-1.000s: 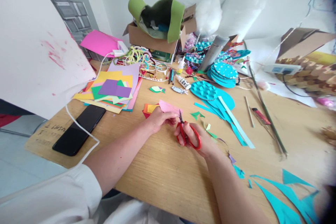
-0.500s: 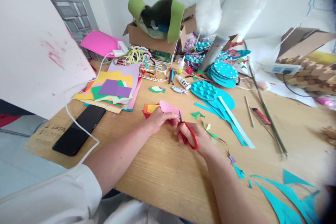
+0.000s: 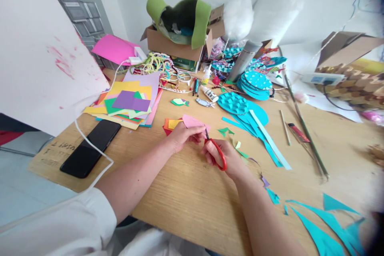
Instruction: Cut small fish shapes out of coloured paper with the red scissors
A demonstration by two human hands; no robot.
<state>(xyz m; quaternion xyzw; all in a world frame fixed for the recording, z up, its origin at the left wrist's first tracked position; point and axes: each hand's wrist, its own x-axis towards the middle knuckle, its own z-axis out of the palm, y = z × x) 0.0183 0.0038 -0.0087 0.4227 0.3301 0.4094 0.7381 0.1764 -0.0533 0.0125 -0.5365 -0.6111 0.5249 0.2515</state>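
Note:
Pinched in my left hand (image 3: pixel 186 135) is a piece of pink paper (image 3: pixel 192 122), held just above the table. My right hand (image 3: pixel 220 155) grips red-handled scissors (image 3: pixel 221 156), their blades at the right edge of the pink paper. The handles look nearly closed together. Behind my left hand lie small red, orange and yellow paper pieces (image 3: pixel 174 123). Two paper fish rest farther back: a green fish (image 3: pixel 180 102) and a grey-blue fish (image 3: pixel 205 103). Green paper scraps (image 3: pixel 225 131) lie right of the scissors.
A stack of coloured paper (image 3: pixel 126 104) and a black phone (image 3: pixel 91 148) lie at left, crossed by a white cable (image 3: pixel 93 146). Blue paper strips (image 3: pixel 270 140), a glue bottle (image 3: pixel 210 94), a steel flask (image 3: pixel 244 62) and a stick (image 3: pixel 306 136) occupy the back and right.
The scissors' handles have come closer together, and the blades sit against the pink paper's edge. The pink paper has shifted very slightly. My left hand stays nearly in place.

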